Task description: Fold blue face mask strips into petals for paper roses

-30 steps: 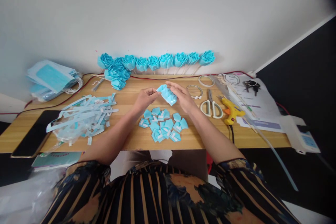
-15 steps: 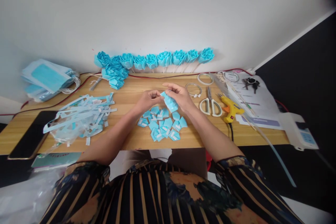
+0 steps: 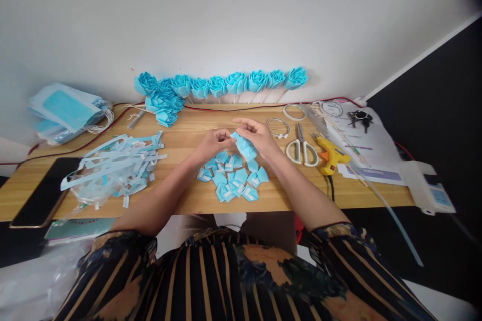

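A light blue piece of folded fabric (image 3: 246, 148) hangs between my hands above the desk. My right hand (image 3: 256, 136) pinches its upper part between thumb and fingers. At its upper left edge, my left hand (image 3: 214, 144) is closed, with thumb and fingertips pressed together; what lies between those fingertips is too small to make out. Below my hands, several folded blue pieces (image 3: 234, 178) with white strips lie in a loose pile on the wooden desk (image 3: 184, 135).
Blue flowers (image 3: 236, 83) on sticks lean along the wall. Scissors (image 3: 300, 145), a yellow glue gun (image 3: 332, 156) and papers (image 3: 361, 135) lie right. Cut strips (image 3: 116, 165), a phone (image 3: 43, 193) and stacked masks (image 3: 68, 110) lie left.
The blue piece between my hands has shifted and tilted slightly. Both hands keep nearly the same place and grip.
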The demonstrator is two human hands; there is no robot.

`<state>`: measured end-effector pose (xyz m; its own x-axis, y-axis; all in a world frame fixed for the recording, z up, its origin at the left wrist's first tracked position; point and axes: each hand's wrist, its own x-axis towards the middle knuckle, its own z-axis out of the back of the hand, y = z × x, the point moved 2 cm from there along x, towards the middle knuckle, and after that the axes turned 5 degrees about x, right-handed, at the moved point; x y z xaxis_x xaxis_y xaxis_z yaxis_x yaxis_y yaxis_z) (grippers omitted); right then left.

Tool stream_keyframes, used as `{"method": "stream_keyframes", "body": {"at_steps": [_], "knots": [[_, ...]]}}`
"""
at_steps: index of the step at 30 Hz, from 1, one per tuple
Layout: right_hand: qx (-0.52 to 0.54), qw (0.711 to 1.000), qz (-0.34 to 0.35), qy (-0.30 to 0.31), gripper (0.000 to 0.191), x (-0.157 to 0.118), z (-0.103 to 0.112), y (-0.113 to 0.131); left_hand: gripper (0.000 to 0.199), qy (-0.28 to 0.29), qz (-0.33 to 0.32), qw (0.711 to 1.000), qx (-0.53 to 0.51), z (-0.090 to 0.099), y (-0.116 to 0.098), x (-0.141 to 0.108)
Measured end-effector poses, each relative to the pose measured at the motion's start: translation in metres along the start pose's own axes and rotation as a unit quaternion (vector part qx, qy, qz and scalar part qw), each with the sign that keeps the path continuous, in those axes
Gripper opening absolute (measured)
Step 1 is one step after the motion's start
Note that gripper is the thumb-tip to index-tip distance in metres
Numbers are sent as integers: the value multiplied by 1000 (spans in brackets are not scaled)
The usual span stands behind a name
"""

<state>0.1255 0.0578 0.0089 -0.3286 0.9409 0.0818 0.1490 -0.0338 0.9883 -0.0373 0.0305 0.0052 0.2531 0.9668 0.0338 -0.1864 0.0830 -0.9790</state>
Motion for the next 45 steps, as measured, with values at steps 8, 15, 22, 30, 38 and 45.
{"method": "stream_keyframes", "body": {"at_steps": [8, 15, 22, 30, 38, 45], "knots": [[6, 1000, -17, 2, 42, 1, 5, 1, 37, -5, 5, 1000, -12, 1, -2, 0], [-18, 1000, -5, 18, 49, 0, 2, 1, 38, -12, 11, 1000, 0, -1, -1, 0], [-2, 1000, -4, -11, 43, 3, 5, 0, 40, 2, 3, 1000, -13, -1, -6, -1], [-7, 1000, -1, 21, 48, 1, 5, 4, 37, -70, -12, 997, -30, 6, -2, 0], [-8, 1000, 20, -7, 48, 3, 4, 5, 44, -55, -19, 998, -35, 5, -4, -1], [-18, 999, 37, -12, 47, 2, 3, 3, 37, -44, -19, 999, -11, 3, 0, 1]]}}
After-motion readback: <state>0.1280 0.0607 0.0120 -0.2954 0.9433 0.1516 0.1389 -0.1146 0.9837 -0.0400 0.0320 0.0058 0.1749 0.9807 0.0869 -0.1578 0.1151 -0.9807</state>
